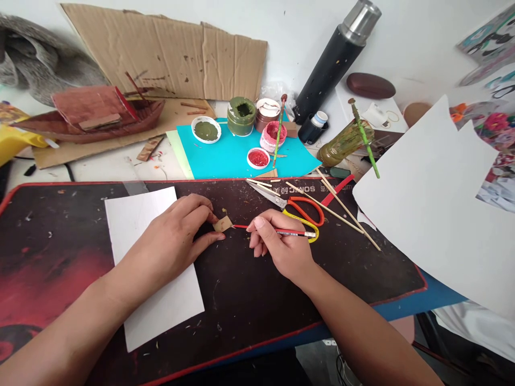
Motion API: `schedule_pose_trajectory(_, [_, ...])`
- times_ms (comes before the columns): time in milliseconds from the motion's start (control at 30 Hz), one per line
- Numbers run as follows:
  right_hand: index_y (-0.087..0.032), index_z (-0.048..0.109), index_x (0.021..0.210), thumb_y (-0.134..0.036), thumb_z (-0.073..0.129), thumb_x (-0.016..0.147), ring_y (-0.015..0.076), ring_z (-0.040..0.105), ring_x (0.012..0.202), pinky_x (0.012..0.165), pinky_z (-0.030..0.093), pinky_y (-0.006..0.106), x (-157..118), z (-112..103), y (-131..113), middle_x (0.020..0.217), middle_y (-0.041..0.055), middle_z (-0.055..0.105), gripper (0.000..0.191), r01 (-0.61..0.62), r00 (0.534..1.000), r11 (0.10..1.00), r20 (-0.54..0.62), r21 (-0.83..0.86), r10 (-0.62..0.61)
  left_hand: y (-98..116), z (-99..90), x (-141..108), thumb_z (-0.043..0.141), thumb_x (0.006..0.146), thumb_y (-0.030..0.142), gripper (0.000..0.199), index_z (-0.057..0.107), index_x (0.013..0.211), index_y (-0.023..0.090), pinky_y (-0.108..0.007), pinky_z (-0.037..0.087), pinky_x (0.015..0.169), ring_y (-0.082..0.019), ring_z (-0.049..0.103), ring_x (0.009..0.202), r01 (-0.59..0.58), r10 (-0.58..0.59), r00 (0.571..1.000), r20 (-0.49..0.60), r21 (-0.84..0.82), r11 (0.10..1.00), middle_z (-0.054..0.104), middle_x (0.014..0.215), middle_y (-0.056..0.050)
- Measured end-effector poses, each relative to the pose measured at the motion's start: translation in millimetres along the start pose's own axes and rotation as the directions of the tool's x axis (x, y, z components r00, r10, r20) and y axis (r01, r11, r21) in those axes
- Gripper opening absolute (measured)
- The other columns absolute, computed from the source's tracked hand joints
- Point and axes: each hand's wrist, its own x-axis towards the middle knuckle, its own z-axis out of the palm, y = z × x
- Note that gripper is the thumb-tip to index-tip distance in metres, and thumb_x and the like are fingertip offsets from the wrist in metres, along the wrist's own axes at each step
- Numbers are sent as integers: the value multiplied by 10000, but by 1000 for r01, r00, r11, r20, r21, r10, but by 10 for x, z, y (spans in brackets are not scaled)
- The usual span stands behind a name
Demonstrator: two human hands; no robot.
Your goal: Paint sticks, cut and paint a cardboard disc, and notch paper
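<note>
Cardboard piece (223, 224) lies near the frame's centre on the dark mat (249, 295), between the two hands. The left hand (177, 228) is nearer, its thumb and fingers nearly closed on the piece's left end. The right hand (284, 244) is closed round a red pencil (289, 232), whose long axis runs almost level across the frame, point leftward at the piece's right corner; whether they touch, I cannot tell.
</note>
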Motion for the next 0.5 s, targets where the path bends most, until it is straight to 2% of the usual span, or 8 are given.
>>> schedule_pose_trajectory(500, [-209,732,925,-514,620,1127,107,660,512,488,493,230,16,8,1,713,-13,708,382,-2,1000,1000,-11,21,3,3,-5,0,569,1110,450,271,641,1012,208,-442,614,880,-306,727,1039,-35,35,999,7,30,999,712,1183,-140])
